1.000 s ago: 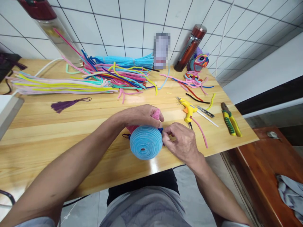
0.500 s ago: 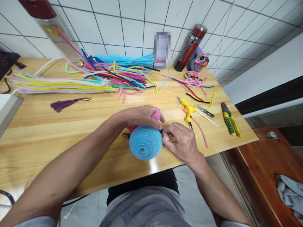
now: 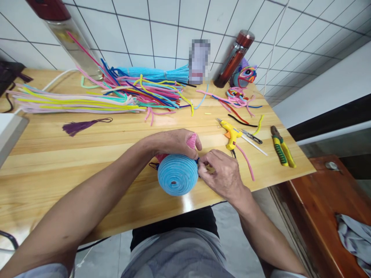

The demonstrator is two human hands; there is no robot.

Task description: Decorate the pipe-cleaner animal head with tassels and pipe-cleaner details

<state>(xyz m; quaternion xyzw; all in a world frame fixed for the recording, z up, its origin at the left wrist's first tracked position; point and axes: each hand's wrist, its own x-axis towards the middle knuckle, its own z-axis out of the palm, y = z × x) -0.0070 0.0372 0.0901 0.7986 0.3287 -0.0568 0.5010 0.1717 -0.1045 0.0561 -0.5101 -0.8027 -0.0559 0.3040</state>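
A round ball point(image 3: 177, 175) wound from light blue pipe cleaners, with a pink part behind it, sits near the front edge of the wooden table point(image 3: 87, 154). My left hand point(image 3: 174, 142) is wrapped over the top of it, fingers closed on the pink part. My right hand point(image 3: 220, 173) is at the ball's right side, fingers pinched together on a dark blue bit sticking out there.
Bundles of coloured pipe cleaners point(image 3: 95, 94) lie across the back of the table, with a purple tassel point(image 3: 82, 126) in front. A yellow glue gun point(image 3: 231, 133), pliers point(image 3: 281, 147), a pink strand point(image 3: 245, 156), a red bottle point(image 3: 234, 58) and a pipe-cleaner figure point(image 3: 245, 76) are on the right.
Almost nothing has moved; both hands stay on the ball, and the right fingers shift slightly at its side.
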